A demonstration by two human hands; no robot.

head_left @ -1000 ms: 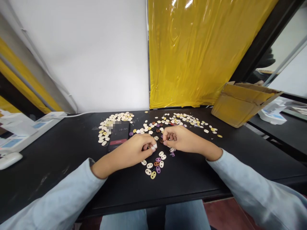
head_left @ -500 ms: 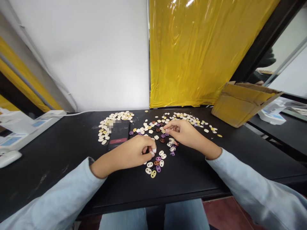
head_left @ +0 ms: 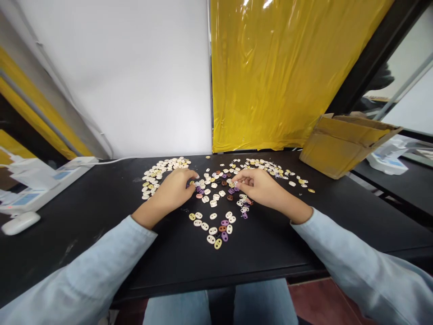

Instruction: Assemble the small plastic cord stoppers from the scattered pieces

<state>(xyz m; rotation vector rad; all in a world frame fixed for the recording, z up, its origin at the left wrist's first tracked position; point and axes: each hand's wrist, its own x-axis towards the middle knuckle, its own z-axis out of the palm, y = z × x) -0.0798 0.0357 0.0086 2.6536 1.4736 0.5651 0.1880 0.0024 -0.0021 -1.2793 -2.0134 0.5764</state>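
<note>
Hands among scattered two-hole toggles on a black table (head_left: 84, 212)

Left hand (head_left: 172, 192) rests palm-down at frame centre, fingers loosely curled, grasping nothing visible; right hand (head_left: 259, 187) pinches at a small piece — which one I cannot tell. Toggles (head_left: 216, 228) (probably light, rigid plastic, likely slippery) spread mid-frame — best nipped by their edges.

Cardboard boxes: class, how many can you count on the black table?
1. The brown cardboard box sits tilted at the black table's far right corner; others may lie out of view.
</note>
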